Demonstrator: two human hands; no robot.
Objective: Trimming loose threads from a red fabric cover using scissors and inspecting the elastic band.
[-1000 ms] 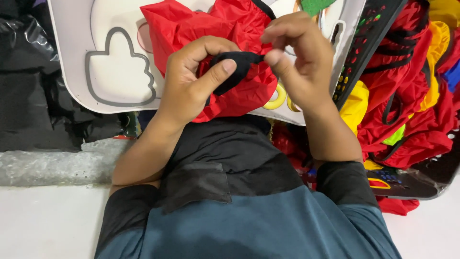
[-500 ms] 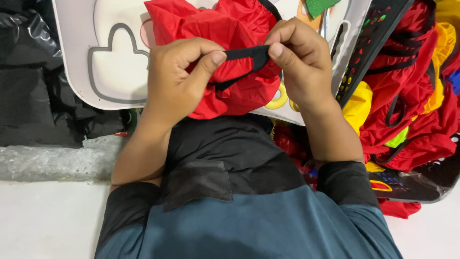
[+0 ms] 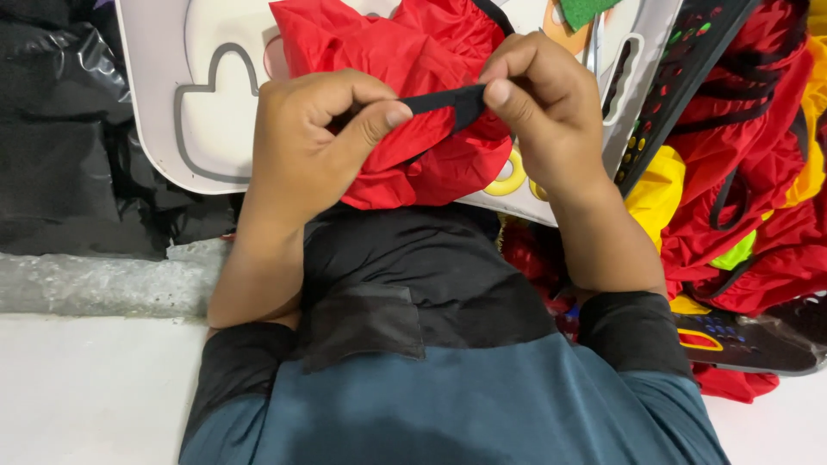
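Black strap (image 3: 444,101) stretched taut between my 2 hands, left hand (image 3: 314,142) and right hand (image 3: 543,108) each pinching an end above the red fabric bundle (image 3: 405,164). I judge I'm straightening it; next needs steady tension. Half a second ago it sagged lower.

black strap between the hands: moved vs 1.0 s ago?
Yes. The black strap was a bunched fold then; now it is pulled out straight between the left hand and right hand, against the white board.
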